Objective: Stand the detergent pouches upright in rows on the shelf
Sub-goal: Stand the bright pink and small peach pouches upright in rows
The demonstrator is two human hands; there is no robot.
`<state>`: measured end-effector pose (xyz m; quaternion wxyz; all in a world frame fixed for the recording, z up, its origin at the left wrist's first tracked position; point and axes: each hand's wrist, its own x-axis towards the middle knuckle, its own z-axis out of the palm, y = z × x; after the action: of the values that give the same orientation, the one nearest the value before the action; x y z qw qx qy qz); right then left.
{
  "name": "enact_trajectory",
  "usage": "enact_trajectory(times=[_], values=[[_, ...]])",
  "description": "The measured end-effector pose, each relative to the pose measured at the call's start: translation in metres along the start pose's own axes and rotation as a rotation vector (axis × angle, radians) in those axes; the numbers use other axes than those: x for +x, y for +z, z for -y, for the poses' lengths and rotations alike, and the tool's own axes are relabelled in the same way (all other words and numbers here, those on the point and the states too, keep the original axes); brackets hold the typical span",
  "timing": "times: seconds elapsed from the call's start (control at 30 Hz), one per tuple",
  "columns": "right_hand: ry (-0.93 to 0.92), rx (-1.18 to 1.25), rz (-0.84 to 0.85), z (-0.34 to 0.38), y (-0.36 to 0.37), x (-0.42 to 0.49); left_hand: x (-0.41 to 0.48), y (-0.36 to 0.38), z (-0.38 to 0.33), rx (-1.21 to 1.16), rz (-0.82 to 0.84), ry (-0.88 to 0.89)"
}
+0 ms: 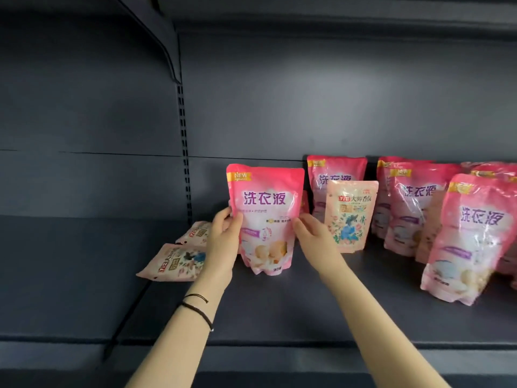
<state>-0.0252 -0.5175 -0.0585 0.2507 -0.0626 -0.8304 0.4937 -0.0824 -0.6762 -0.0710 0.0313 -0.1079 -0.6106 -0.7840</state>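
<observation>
Your left hand (223, 233) and right hand (310, 233) grip the side edges of a pink pouch (265, 214) upright on the shelf (307, 309), left of the standing rows (414, 208), two pale pouches (173, 261) lying flat beside it.

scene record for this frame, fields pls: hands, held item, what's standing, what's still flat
left hand: grips left edge of held pouch
right hand: holds its right edge
held pouch: pink, upright, label toward camera; base contact with shelf unclear
floral pouch: standing, right of the right hand, in front of a pink one
pink pouches: several standing in rows at right
flat floral pouches: two lying flat, left of held pouch
left to do: flat ones not yet stood up
</observation>
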Motion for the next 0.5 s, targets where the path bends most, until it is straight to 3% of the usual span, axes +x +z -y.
enact_trajectory(times=[0.17,0.5], values=[[0.089,0.263,-0.154,0.0,0.017,-0.004,0.002,0.008,0.007,-0.113,-0.078,0.034],[0.049,0.096,-0.355,-0.02,-0.032,-0.001,-0.014,0.054,0.011,-0.058,-0.052,0.117]])
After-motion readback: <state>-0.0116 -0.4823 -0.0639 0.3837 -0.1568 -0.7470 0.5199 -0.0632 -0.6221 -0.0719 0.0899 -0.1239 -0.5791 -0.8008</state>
